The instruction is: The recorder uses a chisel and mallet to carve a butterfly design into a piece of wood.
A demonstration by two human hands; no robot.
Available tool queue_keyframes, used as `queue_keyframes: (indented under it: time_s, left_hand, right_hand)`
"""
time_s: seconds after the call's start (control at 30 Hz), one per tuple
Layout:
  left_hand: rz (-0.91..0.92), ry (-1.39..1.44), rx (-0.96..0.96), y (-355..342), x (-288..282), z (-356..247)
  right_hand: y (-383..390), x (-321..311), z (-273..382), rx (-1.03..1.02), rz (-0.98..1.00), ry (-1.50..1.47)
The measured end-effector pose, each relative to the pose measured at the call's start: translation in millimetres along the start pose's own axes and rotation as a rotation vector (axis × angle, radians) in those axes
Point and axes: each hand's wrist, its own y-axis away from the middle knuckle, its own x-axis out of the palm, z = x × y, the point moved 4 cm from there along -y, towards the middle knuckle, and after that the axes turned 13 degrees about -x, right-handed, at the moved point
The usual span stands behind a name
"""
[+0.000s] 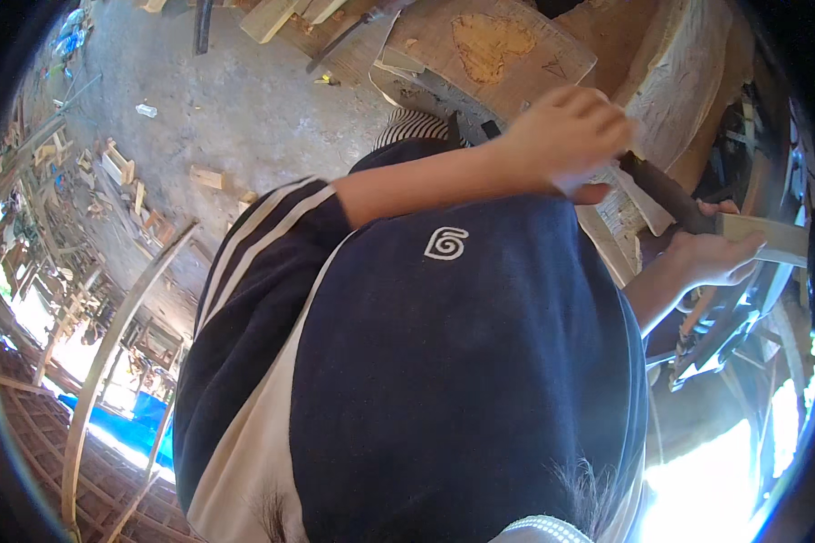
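Note:
In front of my chest, my left hand (570,136) is curled with its knuckles up, slightly smeared by motion. Whatever lies under its fingers is hidden. Farther right, my right hand (711,256) is closed around a pale flat strip of wood (783,240) that sticks out to the right. A thick dark bar (666,188) slants from near my left fingertips down to my right hand. I cannot tell whether bar and strip are one piece. Beyond my left hand is a broad wooden block (507,50) with a lighter patch on its top.
A rough slab of timber (684,81) stands beside the block. Pieces of lumber (285,14) and a dark blade-like tool (340,41) lie at the far side. Wood offcuts (208,176) litter the concrete floor (244,90) on the left. A curved pole (109,353) rises at lower left.

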Motion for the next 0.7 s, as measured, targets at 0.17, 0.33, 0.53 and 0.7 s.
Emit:
queue_keyframes:
  time_s: [0.17, 0.33, 0.53, 0.7]
  left_hand:
    - [0.433, 0.042, -0.056, -26, 22, -28]
    - [0.373, 0.11, -0.029, -49, 10, -19]
    - [0.317, 0.228, -0.062, -48, 4, -11]
    - [0.38, 0.209, -0.114, -37, 12, 7]
  right_hand:
    - [18, 13, 37, 0.027, 0.058, -0.05]
    - [21, 8, 59, 0.108, 0.271, -0.116]
    - [29, 11, 64, 0.195, 0.27, -0.334]
    - [38, 25, 66, 0.264, 0.407, -0.387]
